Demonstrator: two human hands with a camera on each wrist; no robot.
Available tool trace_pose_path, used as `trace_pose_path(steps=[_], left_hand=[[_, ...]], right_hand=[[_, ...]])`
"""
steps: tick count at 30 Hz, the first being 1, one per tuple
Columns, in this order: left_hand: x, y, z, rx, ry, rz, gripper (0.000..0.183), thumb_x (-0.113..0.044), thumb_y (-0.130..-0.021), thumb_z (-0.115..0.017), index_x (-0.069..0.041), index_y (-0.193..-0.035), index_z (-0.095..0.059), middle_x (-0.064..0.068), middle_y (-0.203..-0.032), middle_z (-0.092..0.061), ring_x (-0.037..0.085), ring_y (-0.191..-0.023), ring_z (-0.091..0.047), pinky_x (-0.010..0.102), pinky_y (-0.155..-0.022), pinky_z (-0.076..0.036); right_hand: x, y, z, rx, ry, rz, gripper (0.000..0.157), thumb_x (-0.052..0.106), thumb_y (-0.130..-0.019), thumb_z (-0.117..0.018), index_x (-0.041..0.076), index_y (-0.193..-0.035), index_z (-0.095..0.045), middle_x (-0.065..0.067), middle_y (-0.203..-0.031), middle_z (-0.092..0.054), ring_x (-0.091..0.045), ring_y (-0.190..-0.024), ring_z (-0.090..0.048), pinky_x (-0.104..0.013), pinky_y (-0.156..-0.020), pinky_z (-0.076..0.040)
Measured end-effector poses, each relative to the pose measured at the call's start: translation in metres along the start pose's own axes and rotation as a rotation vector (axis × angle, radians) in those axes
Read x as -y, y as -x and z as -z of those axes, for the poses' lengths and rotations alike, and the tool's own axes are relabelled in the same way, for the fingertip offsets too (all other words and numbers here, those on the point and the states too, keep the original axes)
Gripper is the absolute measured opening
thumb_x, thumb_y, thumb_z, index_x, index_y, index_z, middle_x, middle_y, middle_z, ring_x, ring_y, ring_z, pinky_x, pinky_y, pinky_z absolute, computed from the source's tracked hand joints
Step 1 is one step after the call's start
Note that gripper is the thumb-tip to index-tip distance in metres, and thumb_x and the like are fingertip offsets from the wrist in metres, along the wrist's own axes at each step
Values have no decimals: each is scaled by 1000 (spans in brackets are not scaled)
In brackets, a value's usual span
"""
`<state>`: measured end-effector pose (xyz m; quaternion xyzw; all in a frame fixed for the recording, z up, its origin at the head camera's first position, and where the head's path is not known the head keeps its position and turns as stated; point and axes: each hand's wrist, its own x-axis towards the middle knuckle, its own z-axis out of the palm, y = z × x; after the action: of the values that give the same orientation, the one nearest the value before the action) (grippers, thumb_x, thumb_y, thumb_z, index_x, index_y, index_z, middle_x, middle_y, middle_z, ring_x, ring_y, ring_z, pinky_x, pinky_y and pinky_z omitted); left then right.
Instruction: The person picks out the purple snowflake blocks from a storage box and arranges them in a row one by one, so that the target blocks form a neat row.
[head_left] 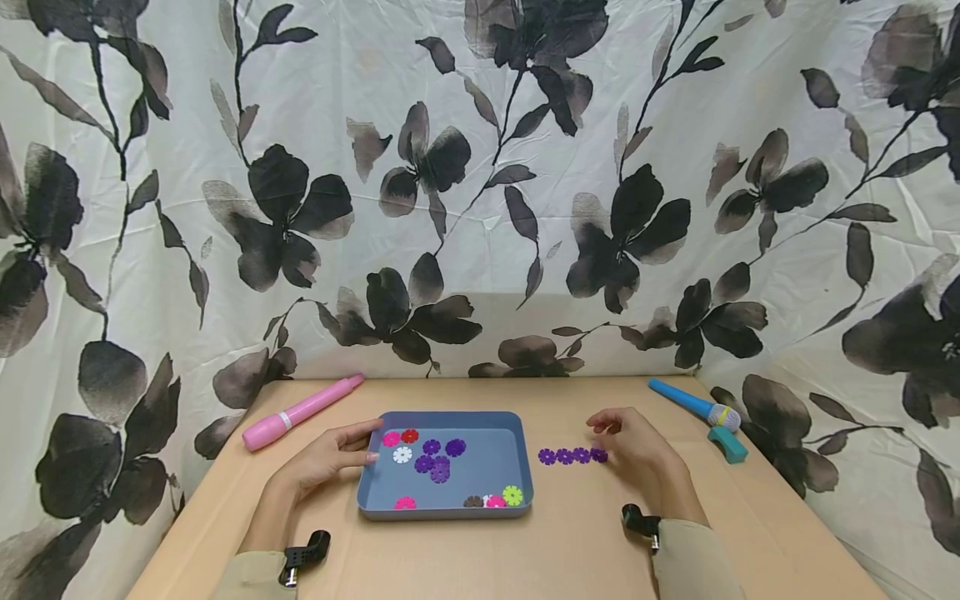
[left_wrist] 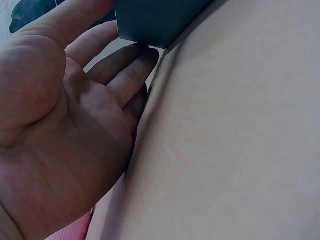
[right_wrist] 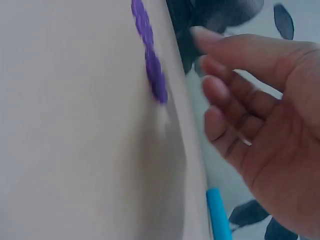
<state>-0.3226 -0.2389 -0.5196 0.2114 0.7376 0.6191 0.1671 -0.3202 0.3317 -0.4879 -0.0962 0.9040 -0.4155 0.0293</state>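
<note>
Tbl (head_left: 450, 558) holds tray (head_left: 487, 462), purp. pcs (head_left: 581, 456), mic (head_left: 684, 401), tube (head_left: 311, 411).

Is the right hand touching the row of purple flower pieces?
Apart: the right wrist view shows a visible gap between the right hand and the purple row.

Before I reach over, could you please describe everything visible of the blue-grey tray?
The tray is a shallow, blue-grey rectangle with rounded corners and a raised rim, apparently plastic. It sits on the table, open side up, holding small flower-shaped pieces in several colours; the left hand touches its left side.
</note>
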Motion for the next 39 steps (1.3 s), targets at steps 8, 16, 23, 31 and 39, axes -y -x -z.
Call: trace_pose_path(steps=[8, 16, 23, 31, 39], left_hand=[[0, 1, 0, -19, -38, 9, 73, -14, -98, -73, -1, -160, -37, 23, -169, -28, 43, -155, -26, 12, -107, -43], [-1, 1, 0, -11, -22, 8, 72, -11, -98, -71, -1, -160, -36, 23, -169, -26, 43, -156, -25, 12, -107, -44], [-1, 1, 0, -14, -19, 8, 73, -11, -98, -72, -1, -160, -36, 24, -169, -26, 43, -155, -25, 11, -106, -43], [-1, 0, 0, -7, -7, 7, 71, -7, -99, -70, 0, -160, -35, 24, -169, -26, 43, -156, -24, 10, -105, -44], [0, 1, 0, -20, -33, 10, 73, -13, -98, -73, -1, -160, -38, 24, -168, -28, 44, -155, -26, 10, -106, -43]], right_hand=[[29, -9, -19, -138, -53, 159, 37, 6, -93, -77, 6, -129, -70, -22, -113, -68, -23, -94, -60, -24, -72, -54], [59, -20, -46, -183, -83, 205, 38, 9, -93, -78, 7, -130, -70, -14, -114, -71, -20, -94, -63, -25, -80, -54], [80, -24, -68, -162, -80, 265, 38, 6, -93, -78, 9, -130, -71, -8, -119, -72, -18, -96, -64, -27, -83, -55], [98, -25, -93, -85, -87, 332, 40, 8, -91, -79, 12, -131, -71, -9, -123, -72, -31, -101, -66, -30, -85, -54], [112, -31, -115, -34, -103, 353, 35, 5, -92, -77, 12, -126, -73, -12, -118, -73, -25, -97, -65, -31, -83, -54]])
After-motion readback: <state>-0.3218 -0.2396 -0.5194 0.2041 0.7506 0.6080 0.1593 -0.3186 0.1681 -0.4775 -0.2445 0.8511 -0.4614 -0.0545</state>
